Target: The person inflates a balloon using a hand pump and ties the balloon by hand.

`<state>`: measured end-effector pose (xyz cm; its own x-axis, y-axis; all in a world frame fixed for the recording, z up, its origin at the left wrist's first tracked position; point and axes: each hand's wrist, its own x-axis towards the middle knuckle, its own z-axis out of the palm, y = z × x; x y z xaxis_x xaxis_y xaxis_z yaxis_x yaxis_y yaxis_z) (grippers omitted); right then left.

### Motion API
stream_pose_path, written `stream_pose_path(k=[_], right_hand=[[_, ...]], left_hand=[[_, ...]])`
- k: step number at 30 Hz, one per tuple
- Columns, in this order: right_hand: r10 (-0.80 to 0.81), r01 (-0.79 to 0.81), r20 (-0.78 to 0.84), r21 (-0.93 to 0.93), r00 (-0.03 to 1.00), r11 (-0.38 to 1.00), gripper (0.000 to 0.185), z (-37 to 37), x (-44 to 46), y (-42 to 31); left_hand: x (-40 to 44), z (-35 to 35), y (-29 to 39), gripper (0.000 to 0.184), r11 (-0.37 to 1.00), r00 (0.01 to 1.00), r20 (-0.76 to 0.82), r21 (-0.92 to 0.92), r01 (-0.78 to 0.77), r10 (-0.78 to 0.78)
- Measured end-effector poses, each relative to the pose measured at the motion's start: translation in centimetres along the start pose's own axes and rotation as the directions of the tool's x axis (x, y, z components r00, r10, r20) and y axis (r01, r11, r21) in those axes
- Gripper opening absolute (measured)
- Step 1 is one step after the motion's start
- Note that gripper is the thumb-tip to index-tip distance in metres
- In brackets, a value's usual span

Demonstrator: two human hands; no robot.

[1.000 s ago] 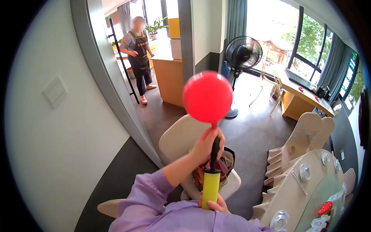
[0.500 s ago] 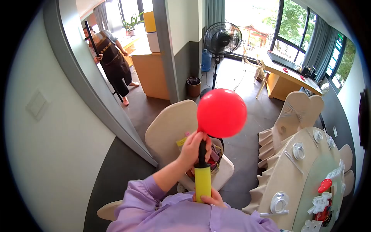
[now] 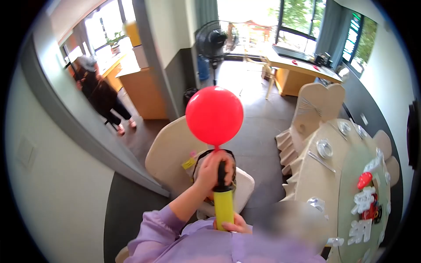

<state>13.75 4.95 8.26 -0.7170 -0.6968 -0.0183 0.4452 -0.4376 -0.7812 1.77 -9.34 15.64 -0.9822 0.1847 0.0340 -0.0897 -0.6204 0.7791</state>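
A round red balloon [image 3: 214, 115], filled with air, stands upright above a hand pump [image 3: 224, 207] with a yellow barrel and black top. My left hand [image 3: 212, 170] is closed around the black top, its fingers at the balloon's neck. Lower down, my right hand [image 3: 236, 224] is wrapped around the bottom of the yellow barrel, close to my body. Behind the pump, a bag [image 3: 202, 158] with a dark rim rests on a beige-covered chair [image 3: 163, 147], partly hidden by my left hand and the pump.
At right stands a round table [image 3: 302, 184] with wrapped tableware [image 3: 324, 149], white cut-out pieces [image 3: 363, 199] and a small red balloon [image 3: 364, 180]. A standing fan [image 3: 215, 40] is ahead. Another person [image 3: 98, 90] stands beyond the doorway. A blurred grey shape [image 3: 294, 223] is at lower right.
The view has turned right, so the balloon and pump sit further left. A blurred grey shape has appeared at lower right. The person beyond the doorway now bends forward. Both hands keep their hold.
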Motion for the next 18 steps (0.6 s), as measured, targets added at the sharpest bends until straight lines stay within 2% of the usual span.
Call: stream_pose_path(k=[2, 3, 5, 8, 10, 13, 14, 16, 18], right_hand=[[0.001, 0.0, -0.033, 0.008, 0.999, 1.0, 0.038, 0.4, 0.5, -1.3], [0.04, -0.039, -0.036, 0.024, 0.999, 0.999, 0.037, 0.7, 0.4, -1.6], [0.005, -0.004, -0.021, 0.032, 1.0, 0.999, 0.037, 1.0, 0.8, -1.4], [-0.057, 0.056, 0.05, 0.023, 0.997, 0.998, 0.037, 1.0, 0.8, -1.1], [-0.042, 0.042, 0.016, -0.008, 0.999, 0.999, 0.039, 0.8, 0.0, -1.0], [-0.026, 0.026, 0.011, -0.001, 1.0, 1.0, 0.041, 0.4, -0.7, -1.3], [-0.029, 0.029, 0.012, 0.005, 1.0, 1.0, 0.041, 0.3, -0.8, -1.1], [-0.118, 0.118, -0.009, 0.0, 0.993, 0.993, 0.041, 0.3, -1.0, -0.6], [-0.099, 0.101, -0.048, 0.038, 0.994, 0.994, 0.04, 0.5, -1.3, -0.5]], left_hand=[[0.4, -0.5, -0.3, 0.02, 1.0, 0.999, -0.051, -0.001, 0.015, -0.015], [0.7, -0.2, 0.2, 0.02, 1.0, 0.999, -0.047, 0.004, 0.024, -0.024], [2.2, 0.4, 2.2, 0.019, 0.999, 0.999, -0.032, 0.012, 0.03, -0.03], [5.1, 1.0, 5.5, 0.02, 0.998, 0.999, 0.03, 0.055, -0.037, 0.035], [6.4, 1.5, 6.8, 0.019, 0.985, 0.988, -0.026, 0.094, -0.148, 0.151], [7.0, 1.0, 5.7, 0.019, 0.987, 0.987, -0.019, 0.036, -0.157, 0.158], [6.6, 0.9, 4.8, 0.019, 0.987, 0.988, -0.019, 0.041, -0.154, 0.154], [4.2, 1.2, 1.6, 0.02, 0.997, 0.995, 0.073, 0.038, 0.071, -0.074], [1.5, 2.3, -1.5, 0.019, 0.998, 0.994, 0.094, 0.038, 0.055, -0.058]])
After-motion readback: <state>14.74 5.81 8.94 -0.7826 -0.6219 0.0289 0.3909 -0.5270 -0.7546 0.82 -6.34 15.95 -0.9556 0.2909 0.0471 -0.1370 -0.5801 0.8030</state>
